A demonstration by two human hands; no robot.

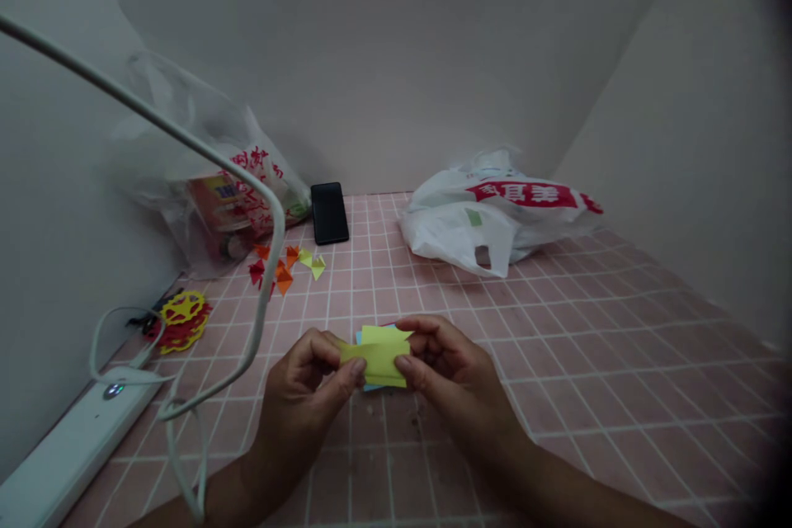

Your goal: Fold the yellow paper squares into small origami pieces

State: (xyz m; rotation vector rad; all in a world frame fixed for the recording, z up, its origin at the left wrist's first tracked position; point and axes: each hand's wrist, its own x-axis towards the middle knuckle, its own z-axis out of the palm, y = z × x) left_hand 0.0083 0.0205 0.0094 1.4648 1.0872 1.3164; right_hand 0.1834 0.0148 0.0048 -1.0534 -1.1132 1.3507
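Observation:
My left hand (306, 392) and my right hand (449, 367) pinch a small folded yellow-green paper (379, 355) between thumbs and fingers, just above the pink tiled table (557, 363). Under it lie more small paper sheets, a blue edge (371, 386) showing beneath the yellow one. Both hands meet at the paper, left on its left end, right on its right end.
Folded red, orange and yellow paper triangles (285, 266) lie further back left. Cut-out yellow and red paper shapes (182, 318) sit at the left edge. A black phone (328, 213) leans by the wall. A white plastic bag (495, 214), a clear bag (210, 181) and a lamp arm (186, 136) stand around.

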